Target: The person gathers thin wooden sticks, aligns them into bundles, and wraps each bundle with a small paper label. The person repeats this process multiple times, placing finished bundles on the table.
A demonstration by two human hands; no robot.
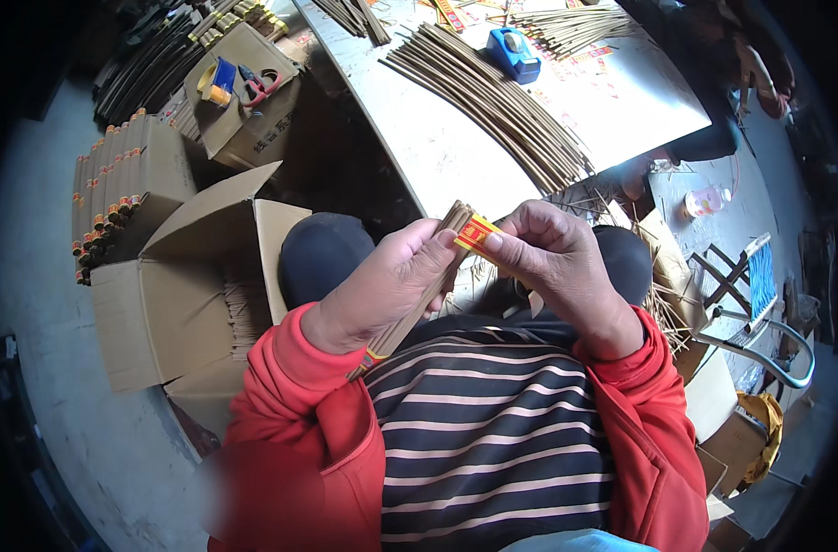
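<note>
My left hand (387,276) is closed round a bundle of thin brown incense sticks (416,317), held at a slant above my lap. A red and yellow paper label (475,234) lies against the bundle's upper end. Its free end is pinched between the thumb and fingers of my right hand (552,258). Another yellow and red band shows at the bundle's lower end, near my left sleeve. Ahead on the white table (446,156) lies a wide row of loose incense sticks (492,101), with a blue tape dispenser (514,55) beside it.
An open cardboard box (184,317) with sticks inside stands at my left. Behind it are stacked banded bundles (109,184) and a box carrying a tape roll (218,81) and red-handled scissors (258,85). To the right are a plastic bottle (707,201) and a folding stool (759,281). Another person is at far right.
</note>
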